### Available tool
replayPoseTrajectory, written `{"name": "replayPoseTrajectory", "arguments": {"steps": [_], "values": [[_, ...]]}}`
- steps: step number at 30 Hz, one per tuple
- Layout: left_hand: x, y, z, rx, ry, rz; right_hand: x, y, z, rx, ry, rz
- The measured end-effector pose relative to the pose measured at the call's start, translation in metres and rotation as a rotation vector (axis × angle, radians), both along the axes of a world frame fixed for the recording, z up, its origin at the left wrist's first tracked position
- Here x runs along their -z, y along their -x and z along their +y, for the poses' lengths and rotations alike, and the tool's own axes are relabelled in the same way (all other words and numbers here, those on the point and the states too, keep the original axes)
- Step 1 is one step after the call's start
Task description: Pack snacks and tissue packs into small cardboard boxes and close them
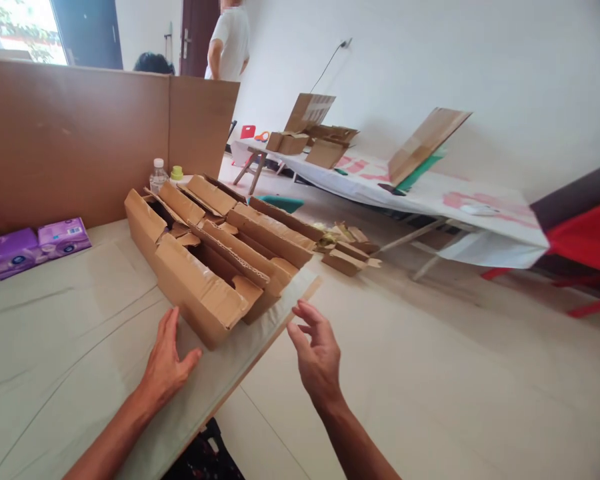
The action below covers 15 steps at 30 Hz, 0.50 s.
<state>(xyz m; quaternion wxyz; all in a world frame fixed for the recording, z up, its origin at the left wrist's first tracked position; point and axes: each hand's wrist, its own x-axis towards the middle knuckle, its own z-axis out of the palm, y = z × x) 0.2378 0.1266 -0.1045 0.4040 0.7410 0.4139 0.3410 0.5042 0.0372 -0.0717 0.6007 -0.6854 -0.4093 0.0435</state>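
A row of folded brown cardboard boxes (215, 257) lies on the cloth-covered table (55, 347) near its right edge. My left hand (166, 363) rests flat on the table, fingers stretched out, just in front of the nearest box. Beyond the table's corner, my right hand (316, 350) hovers in the air with its fingers apart and slightly curled, holding nothing, a short way right of the boxes.
A tall cardboard screen (95, 133) stands behind the table. Two purple tissue packs (35, 243) lie at the left, two bottles (159, 175) at the back. More cardboard lies on the floor (347, 250) and on a long white table (430, 190). A person in white (230, 40) stands far back.
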Motion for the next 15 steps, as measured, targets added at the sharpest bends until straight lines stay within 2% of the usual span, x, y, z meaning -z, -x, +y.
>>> {"name": "replayPoseTrajectory", "arguments": {"steps": [3,6,10,12,15], "values": [[0.009,-0.027,0.007,-0.001,-0.030,-0.051,0.016,-0.010,0.014,-0.136,0.091,0.295],[0.012,-0.035,0.005,-0.013,-0.038,-0.070,0.026,-0.012,0.022,-0.178,0.114,0.389],[0.004,-0.018,0.010,-0.078,-0.022,-0.069,0.040,-0.013,0.018,-0.141,0.144,0.403],[-0.006,-0.005,0.023,-0.145,-0.009,-0.070,0.044,-0.016,0.015,-0.107,0.139,0.406],[-0.022,0.008,0.055,-0.239,0.008,-0.083,0.044,-0.029,0.020,-0.010,0.083,0.402]]}}
